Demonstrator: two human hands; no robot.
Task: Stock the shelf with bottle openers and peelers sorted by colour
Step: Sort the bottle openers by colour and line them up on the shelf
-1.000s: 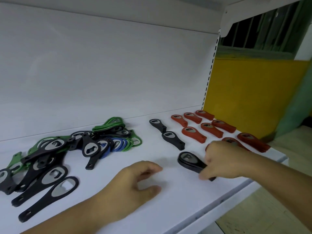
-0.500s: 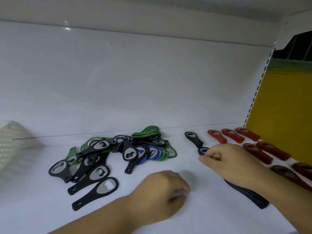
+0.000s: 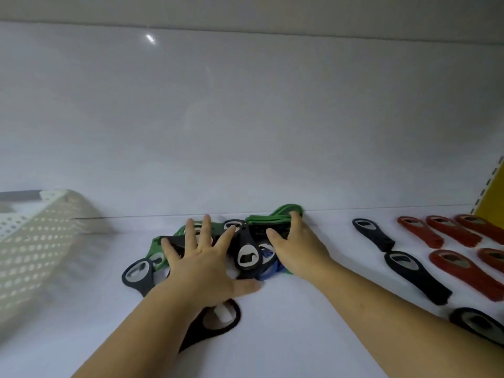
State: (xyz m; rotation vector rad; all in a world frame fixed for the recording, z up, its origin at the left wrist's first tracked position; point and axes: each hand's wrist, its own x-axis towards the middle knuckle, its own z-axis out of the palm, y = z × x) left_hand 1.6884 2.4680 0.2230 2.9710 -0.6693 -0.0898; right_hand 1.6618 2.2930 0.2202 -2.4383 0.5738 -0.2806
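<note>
Mixed pile [image 3: 245, 249] of black, green and blue bottle openers: lies on the white shelf [image 3: 300, 323], directly under and between our fingers. Our left hand [image 3: 201, 260] rests flat on it, fingers spread wide, gripping nothing. Our right hand [image 3: 294, 246] cups the pile's far side, fingers curled over the green openers [image 3: 272, 218]; we cannot tell whether it has closed on one.

Black opener [image 3: 246, 252]: lies between our two hands, wide head toward us, handle pointing away.

Sorted stock: black row [image 3: 414, 276] and red rows [image 3: 450, 266], well clear to the right of our right fingers.

Basket [image 3: 35, 241]: pale, perforated, well left of our left fingers.

Handling, as we judge it: light, stiff, smooth pieces, likely to slide and snag one another when tangled. We would pinch one by its narrow handle and lift it clear rather than drag it.
</note>
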